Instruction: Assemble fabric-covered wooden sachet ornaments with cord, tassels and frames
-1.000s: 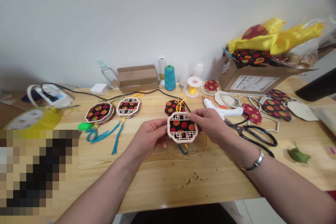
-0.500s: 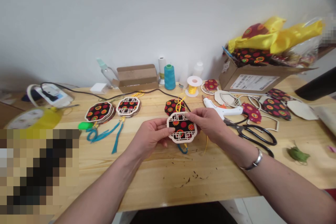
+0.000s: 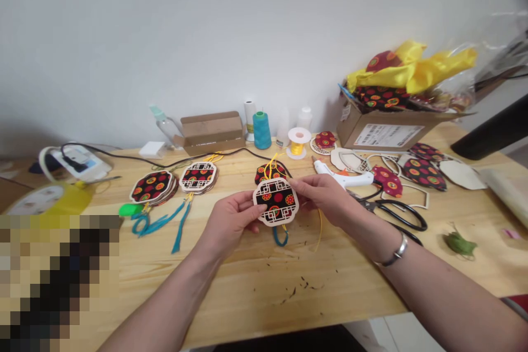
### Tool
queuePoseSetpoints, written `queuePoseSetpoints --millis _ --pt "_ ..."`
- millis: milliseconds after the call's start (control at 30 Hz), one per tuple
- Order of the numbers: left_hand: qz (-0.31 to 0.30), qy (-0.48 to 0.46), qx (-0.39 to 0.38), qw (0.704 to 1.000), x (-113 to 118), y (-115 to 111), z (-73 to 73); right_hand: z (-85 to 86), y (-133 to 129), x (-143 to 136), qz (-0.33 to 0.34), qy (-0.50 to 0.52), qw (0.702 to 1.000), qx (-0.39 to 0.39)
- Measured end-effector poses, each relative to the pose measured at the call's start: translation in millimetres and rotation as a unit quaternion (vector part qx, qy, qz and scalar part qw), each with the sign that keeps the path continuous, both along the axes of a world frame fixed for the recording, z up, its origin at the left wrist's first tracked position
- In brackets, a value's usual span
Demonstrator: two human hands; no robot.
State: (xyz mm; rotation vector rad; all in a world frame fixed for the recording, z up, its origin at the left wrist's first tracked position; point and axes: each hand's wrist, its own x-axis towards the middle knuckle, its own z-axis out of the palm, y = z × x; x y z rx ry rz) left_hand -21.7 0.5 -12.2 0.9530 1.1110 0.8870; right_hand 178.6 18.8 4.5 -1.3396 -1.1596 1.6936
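Between my two hands is a scalloped ornament (image 3: 278,198), a pale lattice frame over dark fabric with red and orange flowers. My left hand (image 3: 237,214) pinches its left edge, thumb on the front. At the upper right edge, the thumb and fingers of my right hand (image 3: 319,192) close on it. Yellow cord (image 3: 271,165) shows above the ornament, and a teal loop (image 3: 280,236) hangs below. Just behind lies a matching fabric piece (image 3: 264,173), partly covered. Two stacks of similar ornaments, a left stack (image 3: 152,187) and a lattice-fronted stack (image 3: 198,177), lie left with teal tassels (image 3: 179,231).
Right of my hands lie a white glue gun (image 3: 344,177), black-handled scissors (image 3: 402,214) and green thread (image 3: 460,243). Along the wall stand an open carton (image 3: 212,135), a teal thread cone (image 3: 262,131), a yellow cord spool (image 3: 299,143) and a fabric-filled box (image 3: 383,129). A black cable (image 3: 185,160) crosses behind.
The view has shifted slightly, so most things sit a little further left. Both hands still hold the ornament, and more of the teal loop shows below it.
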Motion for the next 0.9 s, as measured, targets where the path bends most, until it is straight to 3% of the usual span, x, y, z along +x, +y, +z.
queuePoseSetpoints --millis 233,533,900 --pt "-0.015 -0.009 0.009 1.0 0 -1 1.0 -5.2 -1 -2 -0.016 0.015 0.999 0.03" --pt "-0.007 -0.002 0.013 1.0 1 -3 3.9 4.8 -4 -4 -0.022 -0.02 0.995 0.098" --pt "-0.01 -0.01 0.018 1.0 0 -4 3.3 12.3 -7 -7 -0.02 -0.049 0.991 0.122"
